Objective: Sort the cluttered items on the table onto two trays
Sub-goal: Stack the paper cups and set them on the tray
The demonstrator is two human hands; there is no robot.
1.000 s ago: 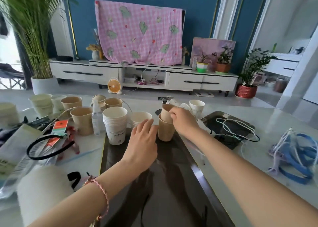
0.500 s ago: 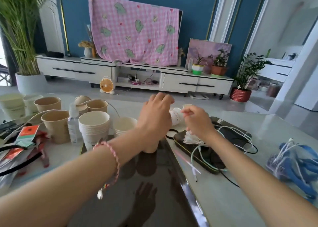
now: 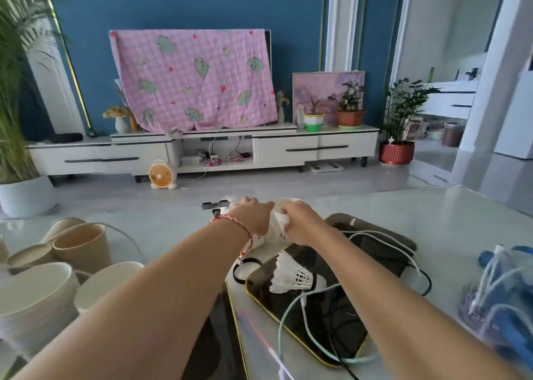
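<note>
Both hands meet at the far middle of the table on a white paper cup (image 3: 277, 220) that lies tilted between them. My left hand (image 3: 253, 216), with a braided bracelet on the wrist, curls over the cup's left side. From the right, my right hand (image 3: 303, 226) pinches its wall. Just below them a dark gold-rimmed tray (image 3: 377, 226) holds a white shuttlecock (image 3: 291, 276) and several cables (image 3: 305, 316). A second dark tray (image 3: 222, 339) lies mostly hidden under my left forearm.
Brown paper cups (image 3: 82, 245) and a stack of white cups (image 3: 34, 296) crowd the left side. A black hair tie (image 3: 245, 267) lies between the trays. A black clip (image 3: 214, 205) sits beyond my left hand. Blue cables in a clear bag (image 3: 504, 293) lie at the right.
Both hands have left the brown cups on the near tray and reached farther out to the white cup. The view has tilted up and moved forward.
</note>
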